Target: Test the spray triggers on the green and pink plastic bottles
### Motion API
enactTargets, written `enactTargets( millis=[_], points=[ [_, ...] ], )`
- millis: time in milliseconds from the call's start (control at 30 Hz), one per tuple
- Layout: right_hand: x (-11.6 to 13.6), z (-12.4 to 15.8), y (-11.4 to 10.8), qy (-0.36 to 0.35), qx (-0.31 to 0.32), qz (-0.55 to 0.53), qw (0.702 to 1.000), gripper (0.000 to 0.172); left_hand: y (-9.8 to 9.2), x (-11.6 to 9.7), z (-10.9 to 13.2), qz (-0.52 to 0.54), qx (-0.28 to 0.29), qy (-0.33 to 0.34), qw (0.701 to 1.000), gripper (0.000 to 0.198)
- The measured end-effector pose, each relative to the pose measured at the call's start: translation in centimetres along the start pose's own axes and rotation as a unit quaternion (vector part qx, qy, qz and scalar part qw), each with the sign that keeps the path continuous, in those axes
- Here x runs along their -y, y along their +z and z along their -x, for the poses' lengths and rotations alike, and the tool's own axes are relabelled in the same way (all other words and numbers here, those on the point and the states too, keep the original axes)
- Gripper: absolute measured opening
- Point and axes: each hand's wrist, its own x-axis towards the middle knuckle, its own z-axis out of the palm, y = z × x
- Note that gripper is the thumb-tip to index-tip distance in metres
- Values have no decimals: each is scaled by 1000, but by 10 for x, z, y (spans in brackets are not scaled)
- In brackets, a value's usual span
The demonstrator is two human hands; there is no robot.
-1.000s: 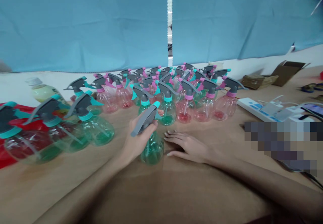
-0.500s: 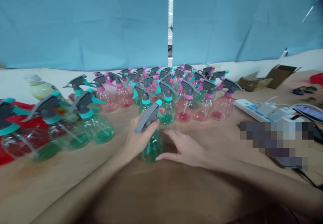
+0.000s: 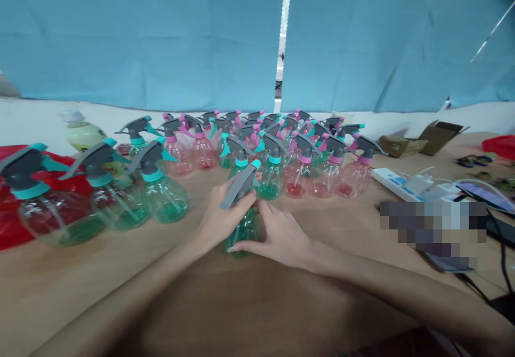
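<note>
A green, see-through spray bottle [image 3: 243, 229] with a grey trigger head and a teal nozzle tip stands on the table in front of me. My left hand [image 3: 225, 209] is closed around its neck, just under the grey head, hiding the collar. Around the bottle's body on the right curls my right hand [image 3: 281, 233], its thumb across the near side; its other fingers are partly hidden behind the bottle. Right behind stands another green spray bottle [image 3: 270, 183] with a teal collar, beside a pink spray bottle [image 3: 296, 184].
Several more spray bottles crowd the back of the table [image 3: 193, 314]. On the left are green ones [image 3: 167, 201], red plastic [image 3: 16, 223] and a capped bottle of pale liquid [image 3: 82, 134]. To the right lie a power strip [image 3: 396, 183] and an opened cardboard box [image 3: 442, 137].
My right hand has moved left and closed onto the bottle's body, where before it was spread beside it. My left hand keeps its grip at the neck. The view has shifted slightly.
</note>
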Motion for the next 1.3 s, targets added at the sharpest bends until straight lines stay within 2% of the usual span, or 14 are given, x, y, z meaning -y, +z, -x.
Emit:
enactTargets(
  millis=[133,267,467,567,667,800,933,1033,1167,1300],
  points=[
    [12,-4,7,2,9,20,1000,85,-13,5,6,-19,-4,17,1000,31],
    [22,-11,18,-13,-1,43,999,84,-27,10,11,-24,-9,5,1000,30],
    [29,-22,30,-48,11,70,996,93,-53,18,18,-70,15,-1,997,26],
    [33,-28,33,-46,20,75,996,88,-64,28,26,-102,28,-16,994,29],
    [36,-34,34,-36,20,83,996,78,-71,43,42,-122,39,6,992,31],
    [38,-42,37,-26,17,109,994,66,-76,62,68,-175,0,9,984,43],
    [39,-52,39,-7,16,143,990,72,-79,75,85,-211,-22,5,977,43],
    [38,-60,42,-4,5,161,987,76,-80,78,91,-264,-31,37,963,41],
    [38,-71,44,-7,-5,191,982,73,-78,76,95,-313,-34,78,946,38],
    [42,-82,45,17,9,222,975,70,-73,76,100,-313,-3,93,945,30]
  ],
)
